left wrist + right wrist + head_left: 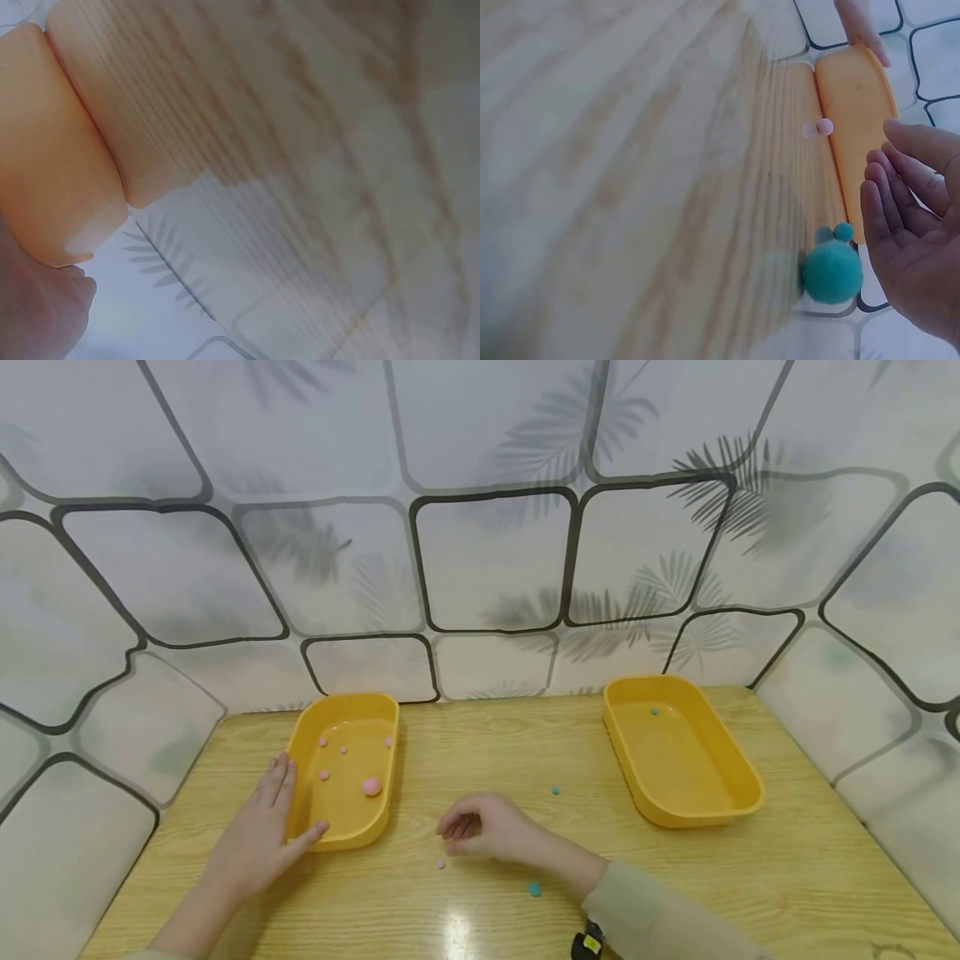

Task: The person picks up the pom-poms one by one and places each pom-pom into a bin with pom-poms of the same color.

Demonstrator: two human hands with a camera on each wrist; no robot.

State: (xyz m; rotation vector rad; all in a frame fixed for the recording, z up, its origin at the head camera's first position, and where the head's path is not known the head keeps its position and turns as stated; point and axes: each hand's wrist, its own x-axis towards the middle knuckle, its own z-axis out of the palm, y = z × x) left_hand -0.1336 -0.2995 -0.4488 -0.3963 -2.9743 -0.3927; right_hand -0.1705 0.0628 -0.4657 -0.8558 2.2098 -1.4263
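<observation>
Wooden table (787, 877) within leaf-patterned panel walls (495, 460), as I see it. Left hand (262, 839) rests flat against the left yellow tray (378, 822); right hand (491, 828), loosely curled and empty, hovers just above a small pink pom-pom (441, 864).

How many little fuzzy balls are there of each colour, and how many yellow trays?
Pink balls: 6, five in the left tray such as the biggest, one on the table.
Teal balls: 3, one in the right tray, two on the table.
Yellow trays: 2.
Total: 11.
</observation>
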